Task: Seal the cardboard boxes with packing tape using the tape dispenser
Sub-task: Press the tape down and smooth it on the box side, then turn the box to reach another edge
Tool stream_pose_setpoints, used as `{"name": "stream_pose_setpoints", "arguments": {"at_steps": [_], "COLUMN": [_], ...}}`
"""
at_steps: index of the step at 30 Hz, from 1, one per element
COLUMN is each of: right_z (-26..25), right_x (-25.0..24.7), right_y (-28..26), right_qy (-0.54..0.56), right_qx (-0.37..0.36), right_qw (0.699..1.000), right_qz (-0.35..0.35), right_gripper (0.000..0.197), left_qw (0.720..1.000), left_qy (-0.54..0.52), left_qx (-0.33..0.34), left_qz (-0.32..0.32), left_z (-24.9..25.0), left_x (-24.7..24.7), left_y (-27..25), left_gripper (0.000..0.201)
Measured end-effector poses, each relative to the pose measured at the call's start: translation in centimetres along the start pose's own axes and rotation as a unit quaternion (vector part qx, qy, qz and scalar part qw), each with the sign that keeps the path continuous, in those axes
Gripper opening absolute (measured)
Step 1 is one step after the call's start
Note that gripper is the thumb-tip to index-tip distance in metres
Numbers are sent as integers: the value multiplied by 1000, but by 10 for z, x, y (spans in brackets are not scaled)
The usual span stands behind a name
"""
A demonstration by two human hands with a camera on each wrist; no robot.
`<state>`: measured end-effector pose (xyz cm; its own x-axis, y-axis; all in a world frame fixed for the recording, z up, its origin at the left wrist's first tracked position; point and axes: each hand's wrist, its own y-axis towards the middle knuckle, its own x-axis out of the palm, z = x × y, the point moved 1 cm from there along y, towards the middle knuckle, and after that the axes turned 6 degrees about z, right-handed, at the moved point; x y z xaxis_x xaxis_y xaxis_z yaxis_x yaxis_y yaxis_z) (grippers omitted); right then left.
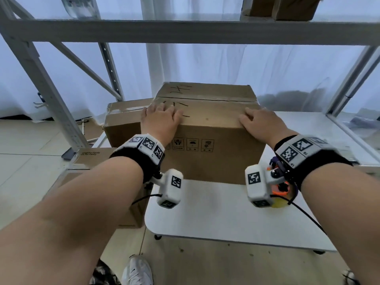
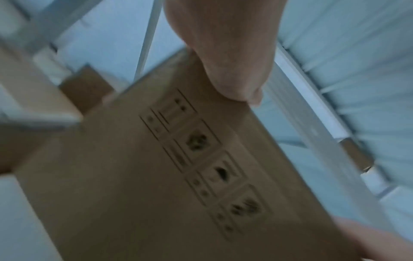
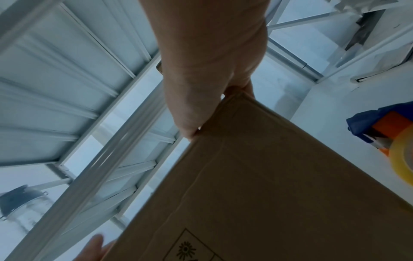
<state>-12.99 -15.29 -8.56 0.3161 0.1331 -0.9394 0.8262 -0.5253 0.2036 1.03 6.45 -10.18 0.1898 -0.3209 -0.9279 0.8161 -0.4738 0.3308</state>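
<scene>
A large cardboard box (image 1: 209, 122) stands on the white table (image 1: 216, 219), with printed handling symbols on its near face and a strip of tape along its top seam. My left hand (image 1: 160, 118) lies flat on the top near the front left corner, fingers spread. My right hand (image 1: 260, 120) rests on the top at the front right corner, thumb along the front edge. In the left wrist view the left hand (image 2: 223, 53) is blurred above the box (image 2: 156, 176). The tape dispenser (image 3: 384, 134), blue and orange with a yellowish roll, sits on the table right of the box (image 3: 268, 176), held by neither hand.
A second, lower cardboard box (image 1: 123, 120) sits behind and to the left. Another box (image 1: 92, 159) is below the table's left side, with a phone (image 1: 68, 154) beside it. A grey shelf beam (image 1: 185, 31) crosses overhead and an upright (image 1: 41, 79) stands at the left.
</scene>
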Motion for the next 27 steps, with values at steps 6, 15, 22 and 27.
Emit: {"name": "stream_pose_setpoints", "arguments": {"at_steps": [6,15,22,27], "right_z": [-7,24,46,58], "right_x": [-6,-28,-6,3], "right_y": [-28,-34,19,49], "right_qy": [-62,54,127,87], "right_qx": [-34,-8,53,87], "right_qw": [994,992,987,992], "right_qz": [80,109,80,19], "right_gripper": [41,27,59,86], "left_qw": [995,995,974,960], "left_qy": [-51,-84,-189,-225], "left_qx": [-10,56,122,168], "left_qz": [-79,15,23,3], "left_z": [54,60,44,22], "left_x": [3,17,26,29], "left_y": [-21,-19,14,46], "left_gripper": [66,50,52,56]}}
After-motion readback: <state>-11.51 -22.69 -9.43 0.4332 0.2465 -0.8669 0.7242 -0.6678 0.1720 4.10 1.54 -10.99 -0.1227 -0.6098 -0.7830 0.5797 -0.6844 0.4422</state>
